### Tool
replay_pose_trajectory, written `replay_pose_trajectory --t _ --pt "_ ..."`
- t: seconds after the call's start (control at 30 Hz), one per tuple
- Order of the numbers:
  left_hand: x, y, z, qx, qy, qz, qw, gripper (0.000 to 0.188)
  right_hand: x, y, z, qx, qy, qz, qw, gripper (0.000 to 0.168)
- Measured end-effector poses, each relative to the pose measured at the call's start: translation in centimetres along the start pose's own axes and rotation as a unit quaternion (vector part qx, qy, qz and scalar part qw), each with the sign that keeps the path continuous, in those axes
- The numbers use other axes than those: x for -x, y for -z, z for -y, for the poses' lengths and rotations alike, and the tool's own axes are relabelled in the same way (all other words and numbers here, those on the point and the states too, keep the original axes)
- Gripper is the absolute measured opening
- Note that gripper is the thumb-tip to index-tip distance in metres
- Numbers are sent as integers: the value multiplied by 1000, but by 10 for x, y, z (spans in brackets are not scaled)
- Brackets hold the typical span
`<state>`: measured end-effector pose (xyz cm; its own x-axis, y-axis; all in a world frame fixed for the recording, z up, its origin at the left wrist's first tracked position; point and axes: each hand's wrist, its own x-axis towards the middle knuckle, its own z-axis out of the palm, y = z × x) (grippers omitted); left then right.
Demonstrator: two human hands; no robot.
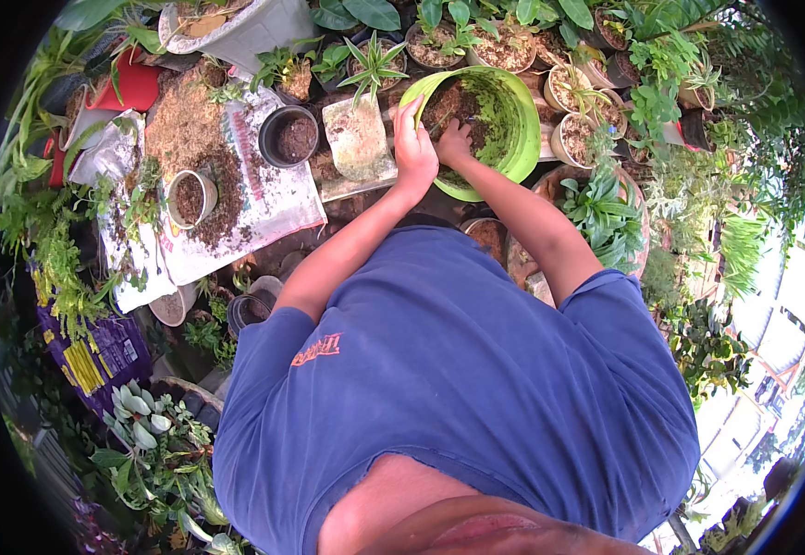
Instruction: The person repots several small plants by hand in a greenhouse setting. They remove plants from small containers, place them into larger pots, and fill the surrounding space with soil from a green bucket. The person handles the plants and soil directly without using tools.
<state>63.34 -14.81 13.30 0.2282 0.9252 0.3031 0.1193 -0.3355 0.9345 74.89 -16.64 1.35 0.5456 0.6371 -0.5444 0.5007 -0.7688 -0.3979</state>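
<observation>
A lime-green plastic pot (523, 128) lies tilted with its mouth facing me, dark soil (449, 104) inside and green growth on its inner wall. My left hand (415, 149) is pressed against the pot's left rim, fingers stretched upward. Inside the pot, my right hand (455, 141) reaches down to the soil with its fingers bent; whether they hold any of it cannot be told. Left of the pot is a mossy, pale square slab (358, 137). Beyond that stands a black pot (288, 136) with soil in it.
A white printed sack (263, 201) carries loose soil and a small white pot (191, 200). Potted plants crowd the far side, among them a spiky variegated one (374, 66). Round the right stands a wide planter of leafy plants (603, 208). A purple sack (100, 350) lies lower left.
</observation>
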Motion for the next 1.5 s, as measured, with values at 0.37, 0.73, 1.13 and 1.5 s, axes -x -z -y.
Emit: replay_pose_trajectory --t 0.37,0.73,1.13,1.5 --pt "3 -5 -3 -3 -12 2 1000 41 -8 -20 -27 57 128 51 989 88" --pt "6 -6 2 8 -17 0 1000 40 -37 -50 -35 66 224 177 956 81" --pt "-4 2 5 42 -3 6 999 40 -35 -26 -14 -203 96 338 914 64" --pt "-42 25 35 233 204 9 951 34 -2 89 12 -548 -20 506 665 51"
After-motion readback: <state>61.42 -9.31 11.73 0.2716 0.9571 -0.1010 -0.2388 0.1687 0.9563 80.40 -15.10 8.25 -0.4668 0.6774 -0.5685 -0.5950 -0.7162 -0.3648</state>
